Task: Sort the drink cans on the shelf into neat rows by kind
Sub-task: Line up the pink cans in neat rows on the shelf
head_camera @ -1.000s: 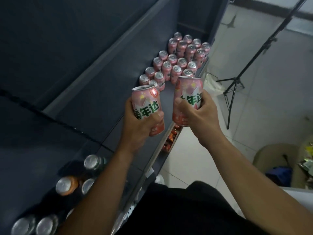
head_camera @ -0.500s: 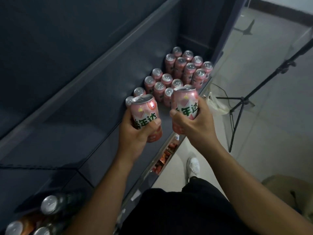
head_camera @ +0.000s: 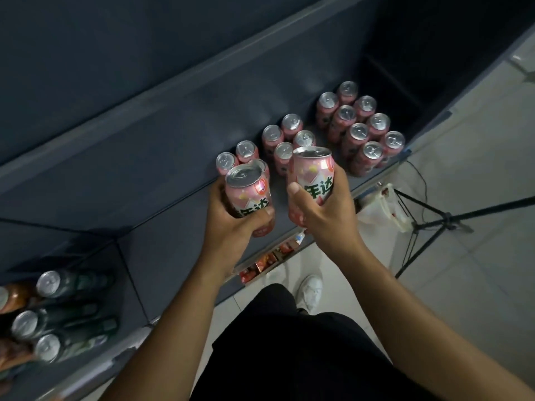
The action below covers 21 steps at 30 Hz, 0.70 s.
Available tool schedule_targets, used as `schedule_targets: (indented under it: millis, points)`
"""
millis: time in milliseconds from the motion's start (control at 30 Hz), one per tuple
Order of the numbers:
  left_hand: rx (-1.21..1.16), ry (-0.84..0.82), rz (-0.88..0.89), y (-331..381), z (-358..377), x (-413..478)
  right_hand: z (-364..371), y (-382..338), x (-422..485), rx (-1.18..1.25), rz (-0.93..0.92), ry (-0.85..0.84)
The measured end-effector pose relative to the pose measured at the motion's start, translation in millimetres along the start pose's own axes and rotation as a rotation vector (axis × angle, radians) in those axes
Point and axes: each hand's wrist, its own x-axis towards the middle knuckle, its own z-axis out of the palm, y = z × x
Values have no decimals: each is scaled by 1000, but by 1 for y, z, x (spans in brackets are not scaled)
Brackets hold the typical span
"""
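Note:
My left hand (head_camera: 231, 227) grips a pink drink can (head_camera: 246, 189) upright above the dark shelf (head_camera: 162, 175). My right hand (head_camera: 324, 209) grips a second pink can (head_camera: 312, 172) of the same kind beside it. Both cans hover just in front of several pink cans (head_camera: 359, 134) standing in rows at the shelf's far right end. A looser group of pink cans (head_camera: 272, 137) stands nearer, partly hidden behind the two held cans.
In the lower left compartment lie several green cans (head_camera: 66, 285) and an orange can (head_camera: 14, 296). A black tripod (head_camera: 434, 224) and a white bag (head_camera: 382, 206) stand on the tiled floor at right. Snack packets (head_camera: 266, 259) show on the shelf below.
Both hands have carried their pink cans forward, closer to the rows on the shelf. The view has tilted down, so the rows sit nearer the middle.

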Motion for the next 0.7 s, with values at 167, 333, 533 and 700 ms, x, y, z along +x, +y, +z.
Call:
schedule_targets:
  millis: [167, 333, 533, 700]
  points:
    - [-21, 106, -7, -22, 3, 26, 11, 21, 31, -89, -28, -102]
    - [-51, 99, -71, -41, 0, 54, 23, 44, 64, -126, 21, -151]
    - [12, 67, -144, -70, -6, 78, 35, 76, 88, -202, 92, -191]
    - [44, 133, -220, -102, -2, 78, 37, 104, 101, -268, 179, -278]
